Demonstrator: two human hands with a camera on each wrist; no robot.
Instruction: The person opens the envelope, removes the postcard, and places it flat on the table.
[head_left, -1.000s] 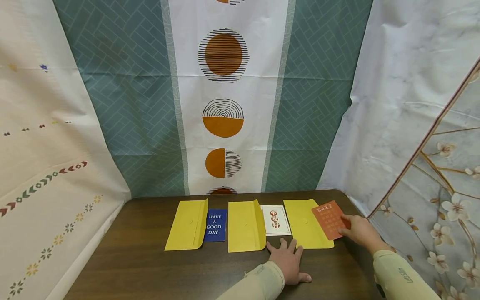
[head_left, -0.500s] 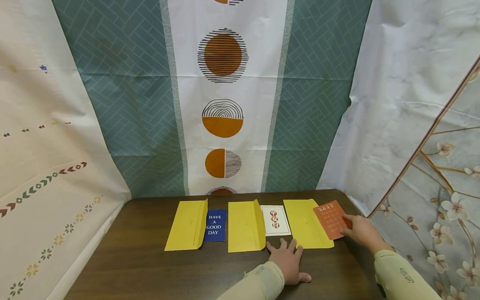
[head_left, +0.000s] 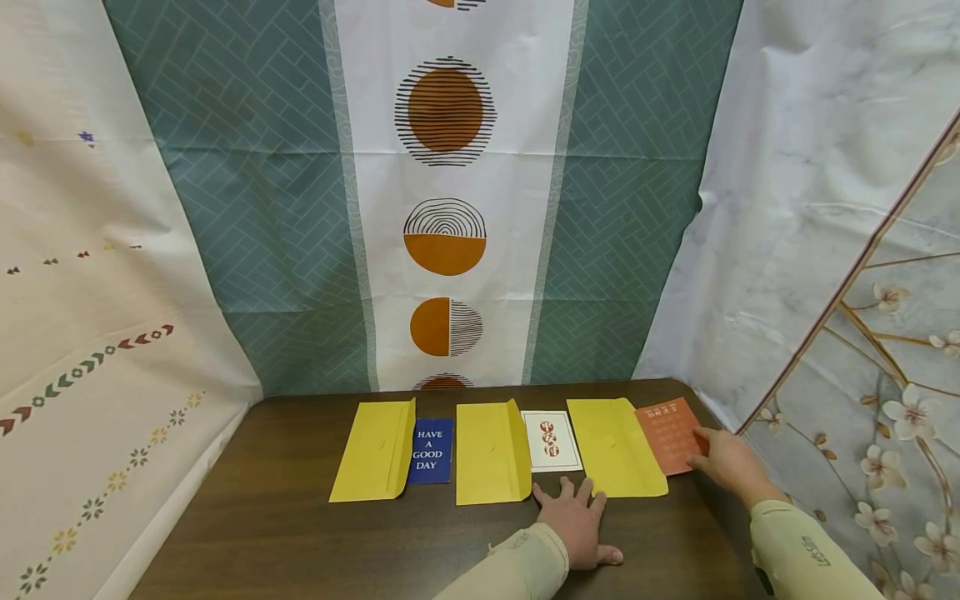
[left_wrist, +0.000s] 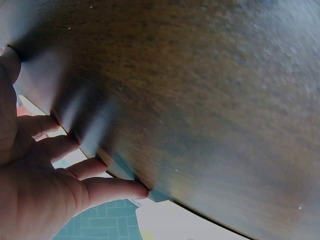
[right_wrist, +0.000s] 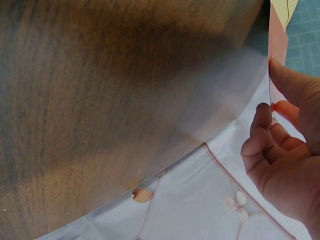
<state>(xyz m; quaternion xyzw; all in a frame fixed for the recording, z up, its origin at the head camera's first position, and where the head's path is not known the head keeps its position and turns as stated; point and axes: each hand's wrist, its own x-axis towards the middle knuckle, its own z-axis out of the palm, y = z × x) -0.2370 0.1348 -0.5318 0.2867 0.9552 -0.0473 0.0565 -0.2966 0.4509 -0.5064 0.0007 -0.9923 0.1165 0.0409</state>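
At the table's right side my right hand [head_left: 733,467] pinches the right edge of an orange-red card [head_left: 664,432] with gold print. The card lies right beside the rightmost yellow envelope [head_left: 611,446], its left edge along the envelope's. In the right wrist view the card [right_wrist: 278,40] shows nearly edge-on between thumb and fingers. My left hand [head_left: 573,521] rests palm down with its fingers spread on the brown table [head_left: 300,542], fingertips near that envelope's lower left corner. A white card [head_left: 564,450] with red characters lies just beyond those fingertips.
Further left lie a middle yellow envelope [head_left: 489,454], a blue card [head_left: 431,471] reading "HAVE A GOOD DAY" and a left yellow envelope [head_left: 369,450]. Patterned cloths hang behind the table and at both sides, the flowered one [head_left: 873,467] close to my right arm.
My right hand has slid the orange-red card slightly right and turned it straighter, so it no longer covers much of the right envelope. The left hand has stayed in place.
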